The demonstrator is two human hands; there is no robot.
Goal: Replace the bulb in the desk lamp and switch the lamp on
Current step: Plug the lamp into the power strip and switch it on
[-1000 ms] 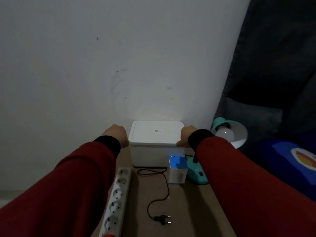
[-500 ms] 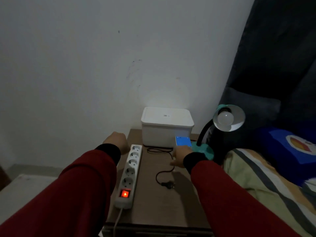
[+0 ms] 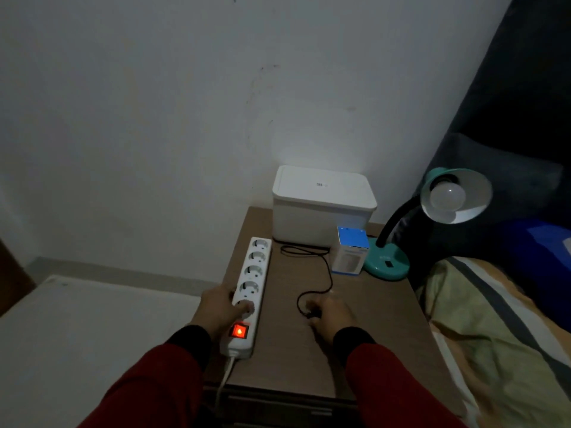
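1. Step in hand, as I read it: plugging the lamp [image 3: 432, 217] in. A bulb [image 3: 448, 197] already sits in the shade, unlit, so the swap looks done and only power and the switch are left
2. Right hand [image 3: 332, 313] is down on the table [image 3: 370, 319] at the free end of the cord [image 3: 327, 273], fingers curled over the plug [image 3: 310, 315]. Plug is mostly hidden under the fingers, so I can't tell if it's properly pinched or just covered
3. Left hand [image 3: 219, 307] rests against the left edge of the strip [image 3: 250, 291], thumb lying over the socket nearest the switch. It looks like bracing, not a real grip; hand is loosely curled, holding nothing else
4. Strip's rocker [image 3: 239, 331] glows red, so I'd judge it live. Four sockets beyond the thumb are free
5. Lamp stands at the table's far right corner, base [image 3: 386, 264] just beside the bulb box [image 3: 350, 254], white bin [image 3: 323, 208] behind them. Cord runs from the base, in front of the bin, then loops toward the right hand
6. Next move calls for: lift plug, turn pins to line up with a free socket, push straight in while left hand keeps the strip from sliding. Thumb has to clear off if that socket is the target
7. After that: press the black switch [image 3: 389, 264] on the base. Cord has slack, so the reach to the strip shouldn't drag the lamp
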